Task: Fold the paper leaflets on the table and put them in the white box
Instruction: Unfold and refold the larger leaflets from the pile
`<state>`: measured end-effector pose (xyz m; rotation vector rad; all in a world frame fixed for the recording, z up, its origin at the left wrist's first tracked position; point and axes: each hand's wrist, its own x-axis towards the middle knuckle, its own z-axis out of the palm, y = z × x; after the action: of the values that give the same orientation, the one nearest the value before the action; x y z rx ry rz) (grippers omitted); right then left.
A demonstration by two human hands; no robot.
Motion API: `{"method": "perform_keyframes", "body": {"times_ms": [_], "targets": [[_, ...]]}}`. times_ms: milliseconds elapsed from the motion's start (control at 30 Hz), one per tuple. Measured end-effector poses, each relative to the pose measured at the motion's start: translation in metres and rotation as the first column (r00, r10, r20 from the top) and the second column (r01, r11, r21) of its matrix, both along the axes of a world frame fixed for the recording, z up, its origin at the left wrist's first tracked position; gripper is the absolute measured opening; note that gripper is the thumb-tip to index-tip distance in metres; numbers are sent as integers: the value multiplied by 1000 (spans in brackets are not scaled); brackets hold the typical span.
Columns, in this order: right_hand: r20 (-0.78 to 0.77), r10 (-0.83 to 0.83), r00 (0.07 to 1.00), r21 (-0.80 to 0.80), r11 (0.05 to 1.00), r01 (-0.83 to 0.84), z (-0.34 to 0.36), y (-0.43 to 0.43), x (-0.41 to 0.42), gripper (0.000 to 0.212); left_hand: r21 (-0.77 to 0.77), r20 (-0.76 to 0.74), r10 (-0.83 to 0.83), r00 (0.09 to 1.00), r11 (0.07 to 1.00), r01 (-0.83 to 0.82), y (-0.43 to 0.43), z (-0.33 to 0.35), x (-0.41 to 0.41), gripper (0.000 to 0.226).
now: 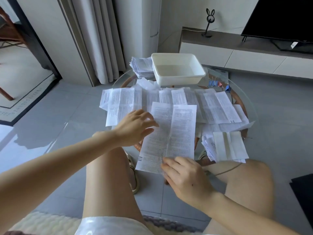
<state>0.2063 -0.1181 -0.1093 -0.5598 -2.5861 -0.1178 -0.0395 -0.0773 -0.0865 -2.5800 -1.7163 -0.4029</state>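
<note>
Head view: binder clips (pixel 213 83) beside white box (pixel 176 80).

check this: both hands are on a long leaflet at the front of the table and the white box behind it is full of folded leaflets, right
Not full: the head view shows the white box empty. Both the left hand and right hand are on the long leaflet.

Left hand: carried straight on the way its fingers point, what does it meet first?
The long unfolded leaflet. The fingertips of the left hand sit at its left edge, though contact is unclear. The right hand is at its near end.
</note>
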Motion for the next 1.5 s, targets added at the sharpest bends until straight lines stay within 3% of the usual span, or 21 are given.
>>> {"method": "perform_keyframes", "body": {"times_ms": [100,267,433,567,800,1100,1267,1367,1500], "targets": [[-36,57,998,-104,993,-60,6,-3,6,16,-21,-41,-28,999,999,27,-16,-10,-3,41],[-101,42,994,-370,926,-77,29,-3,17,25,-82,14,-95,995,992,96,-30,-16,-2,40],[-65,-124,990,-250,963,104,66,16,7,12,-85,55,-91,994,992,95,-31,-17,-6,48],[138,-242,960,-211,940,267,85,50,-15,24,-15,161,-123,979,992,127,-33,-16,-3,7],[400,-241,884,-361,845,394,68,101,-40,27,-1,284,-86,955,996,90,-31,-26,-9,23],[457,-291,841,-326,825,463,55,121,-53,23,48,423,-27,906,999,7,-31,-29,-8,21],[499,-286,818,-316,819,479,59,123,-57,22,57,569,167,805,969,-242,-28,-6,1,23],[512,-292,808,-317,810,493,58,125,-58,24,104,525,180,832,957,-272,-25,9,20,16],[527,-308,792,-302,804,513,60,126,-60,22,-26,321,159,934,987,-159,-19,-2,50,28]]}}
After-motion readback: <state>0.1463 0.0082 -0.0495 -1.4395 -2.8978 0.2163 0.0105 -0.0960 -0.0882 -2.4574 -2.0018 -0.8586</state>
